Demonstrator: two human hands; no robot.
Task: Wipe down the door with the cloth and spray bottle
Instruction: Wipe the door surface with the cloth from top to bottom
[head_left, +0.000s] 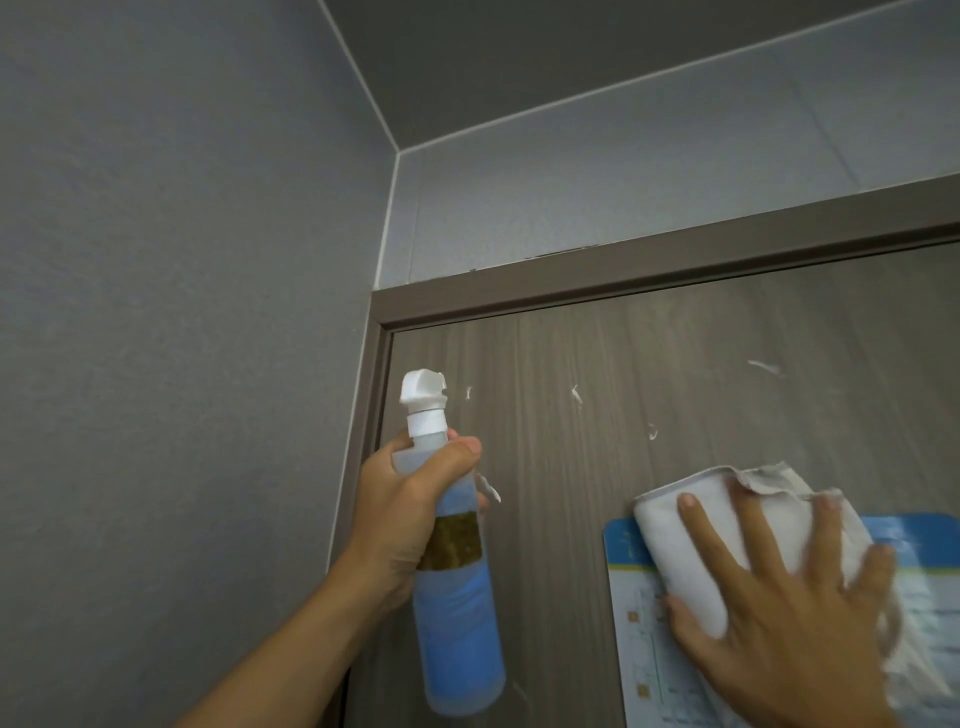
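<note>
A brown wood-grain door (597, 374) fills the right half of the view, marked with small white smears. My left hand (400, 499) grips the neck of a spray bottle (457, 613) with blue liquid and a white nozzle, held upright beside the door's left edge. My right hand (774, 623) presses a white cloth (685, 525) flat against the door with spread, straight fingers. The cloth overlaps the top left corner of a blue-and-white notice (634, 623) stuck on the door.
The brown door frame (519, 288) runs above and down the left side. A grey wall (182, 312) stands to the left, and a grey panel (623, 182) lies above the frame under the ceiling.
</note>
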